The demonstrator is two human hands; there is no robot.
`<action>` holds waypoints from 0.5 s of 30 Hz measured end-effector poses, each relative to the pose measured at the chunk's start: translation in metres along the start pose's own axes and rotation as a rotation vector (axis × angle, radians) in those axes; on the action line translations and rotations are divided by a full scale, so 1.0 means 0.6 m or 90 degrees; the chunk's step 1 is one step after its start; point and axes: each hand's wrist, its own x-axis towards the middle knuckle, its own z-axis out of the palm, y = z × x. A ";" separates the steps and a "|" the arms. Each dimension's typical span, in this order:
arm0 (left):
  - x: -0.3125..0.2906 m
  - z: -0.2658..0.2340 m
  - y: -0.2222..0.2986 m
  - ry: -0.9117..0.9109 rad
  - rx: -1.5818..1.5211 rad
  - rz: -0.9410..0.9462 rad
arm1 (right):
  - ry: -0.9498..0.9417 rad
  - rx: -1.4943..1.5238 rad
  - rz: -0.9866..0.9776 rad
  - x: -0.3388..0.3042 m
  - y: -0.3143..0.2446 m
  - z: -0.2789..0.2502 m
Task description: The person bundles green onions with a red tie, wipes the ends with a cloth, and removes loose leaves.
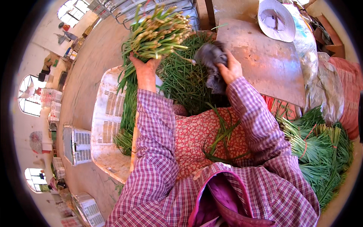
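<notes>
Head: left hand (145, 72) grips greens (160, 36); bag (305, 43) markings illegible.

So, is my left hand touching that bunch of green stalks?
Touching. The head view shows it plainly: the left hand grips the bunch of green stalks, with no gap between them.

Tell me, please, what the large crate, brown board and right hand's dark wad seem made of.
Crate: likely dull white plastic, stained, with moulded-looking slots. Board: perhaps plywood or metal, scuffed brown with a sheen. Dark wad: perhaps cloth, softly crumpled, though blur hides the finish.
</notes>
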 end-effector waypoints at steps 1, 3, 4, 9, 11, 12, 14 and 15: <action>0.007 -0.019 0.026 -0.050 -0.065 -0.046 | -0.065 0.321 0.057 -0.004 0.002 0.016; 0.012 -0.046 0.044 -0.130 0.077 0.035 | -0.195 0.676 0.252 -0.018 -0.028 0.041; 0.006 -0.048 0.031 -0.130 0.080 0.033 | -0.228 0.624 0.299 -0.022 -0.054 0.048; -0.019 0.007 -0.052 -0.108 0.596 0.295 | -0.326 0.457 0.384 -0.019 -0.148 0.009; -0.003 -0.016 -0.031 -0.134 0.372 0.098 | -0.342 0.483 0.328 -0.030 -0.146 -0.022; -0.029 -0.029 -0.026 -0.142 0.330 0.025 | -0.342 0.498 0.301 -0.041 -0.133 -0.041; -0.069 -0.044 -0.028 -0.146 0.346 0.031 | -0.336 0.539 0.229 -0.071 -0.121 -0.103; -0.077 -0.041 -0.024 -0.142 0.361 0.067 | -0.334 0.561 0.182 -0.088 -0.127 -0.141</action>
